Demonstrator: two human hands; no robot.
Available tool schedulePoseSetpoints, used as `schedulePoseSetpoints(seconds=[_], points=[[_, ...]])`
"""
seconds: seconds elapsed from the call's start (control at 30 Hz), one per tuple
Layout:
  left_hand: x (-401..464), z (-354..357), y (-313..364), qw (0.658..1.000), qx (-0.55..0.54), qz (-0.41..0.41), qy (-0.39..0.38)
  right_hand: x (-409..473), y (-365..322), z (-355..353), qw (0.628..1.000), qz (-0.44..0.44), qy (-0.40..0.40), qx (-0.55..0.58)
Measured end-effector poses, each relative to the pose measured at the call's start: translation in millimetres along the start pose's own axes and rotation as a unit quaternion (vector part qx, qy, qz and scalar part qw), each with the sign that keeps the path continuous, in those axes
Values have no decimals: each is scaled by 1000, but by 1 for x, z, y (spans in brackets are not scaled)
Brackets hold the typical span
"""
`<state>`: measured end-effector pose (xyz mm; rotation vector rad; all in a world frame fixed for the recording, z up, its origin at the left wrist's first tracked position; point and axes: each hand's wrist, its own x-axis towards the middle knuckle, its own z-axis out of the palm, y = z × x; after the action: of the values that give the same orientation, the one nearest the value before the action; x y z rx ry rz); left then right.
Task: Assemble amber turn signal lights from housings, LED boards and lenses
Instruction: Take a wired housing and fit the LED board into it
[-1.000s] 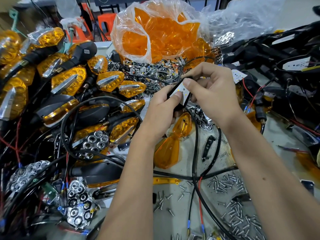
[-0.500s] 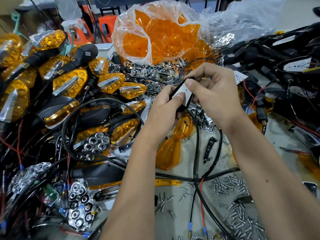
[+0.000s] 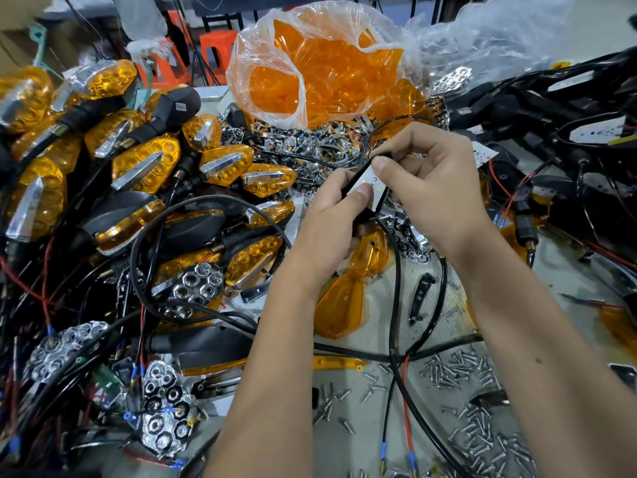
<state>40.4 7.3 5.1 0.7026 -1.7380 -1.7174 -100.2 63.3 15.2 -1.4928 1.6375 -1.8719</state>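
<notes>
Finished amber lights (image 3: 144, 165) are heaped at the desk's (image 3: 348, 443) left; behind stand orange stools (image 3: 217, 46) and a bag of lenses (image 3: 320, 77). At centre, the left hand (image 3: 331, 222) and right hand (image 3: 431, 191) each keep a closed grip on the housing with LED board (image 3: 370, 188). Loose screws (image 3: 465, 370) lie scattered right.

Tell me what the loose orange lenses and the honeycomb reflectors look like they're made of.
Loose orange lenses: likely translucent amber plastic, glossy; the table shows faintly through them and their edges catch light. Honeycomb reflectors: probably chrome-plated plastic, judging by their mirror-bright silver cells, though stamped metal can't be ruled out.
</notes>
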Motion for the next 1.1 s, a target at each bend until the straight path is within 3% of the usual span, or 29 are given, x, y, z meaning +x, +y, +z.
schedulePoseSetpoints(seconds=[0.23,0.43,0.57,0.7,0.83,1.1], points=[[-1,-1,2,999,24,-1,-21,1,-4,-6,999,9,-30,-2],[0,-6,11,987,-46,-77,-131,4,-5,-24,990,71,-115,32],[2,-1,9,989,-48,-94,-102,3,-7,-28,982,95,-162,20],[4,0,8,995,28,-55,-73,2,-7,-30,976,114,-185,32],[1,4,7,992,17,-34,-116,2,-6,-29,975,117,-187,28],[-1,5,9,995,21,-13,-93,4,-10,-21,981,135,-131,50]])
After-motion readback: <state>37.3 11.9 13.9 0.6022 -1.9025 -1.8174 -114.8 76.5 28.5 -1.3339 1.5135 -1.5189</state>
